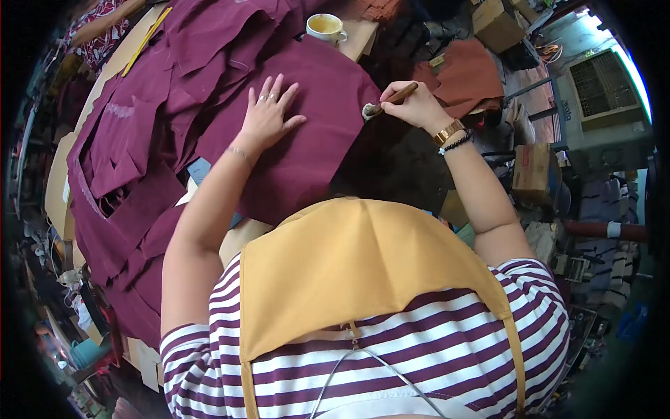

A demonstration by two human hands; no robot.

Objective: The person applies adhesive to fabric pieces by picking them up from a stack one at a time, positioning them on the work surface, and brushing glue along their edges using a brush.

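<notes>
A large maroon sheet (314, 119), which looks like leather or cloth, spreads over the table in front of me. My left hand (269, 112) lies flat on it with the fingers spread and rings on. At the sheet's right edge, my right hand (412, 106) grips the wooden handle of a brush (400, 98). The whitish head of the brush touches that edge. Behind the sheet stands a white cup (326, 28) with something yellowish inside.
More maroon pieces (125, 146) are heaped on the left, with a yellow strip (148, 40) beyond them. Rust-brown pieces (471, 77) lie past my right hand. Cardboard boxes (532, 167) stand on the right. Another person's arm (105, 22) shows at the upper left.
</notes>
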